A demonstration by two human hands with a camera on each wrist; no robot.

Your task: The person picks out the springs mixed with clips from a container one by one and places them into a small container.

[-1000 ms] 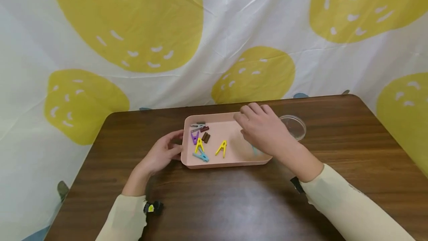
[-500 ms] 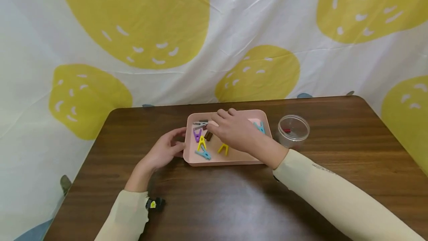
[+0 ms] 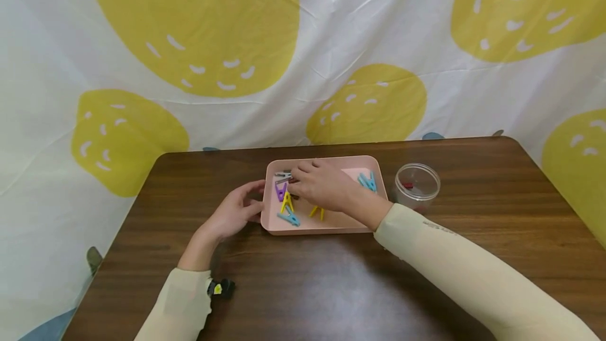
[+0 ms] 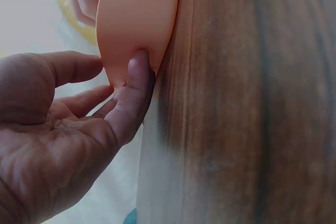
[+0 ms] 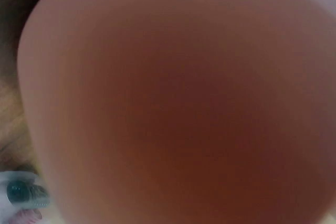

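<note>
- pink plastic tray, shallow, on the brown wooden table; holds small clothes pegs: purple, yellow, blue, a grey one at the far left corner.
- right hand: fingers curled down over the far-left pegs; whether they pinch one cannot be told.
- left hand: fingers relaxed, thumb pressed to the tray's left wall.
- pegs judged light, stiff, springy; best pinched at the flat sides.
- clear round jar right of the tray.
</note>
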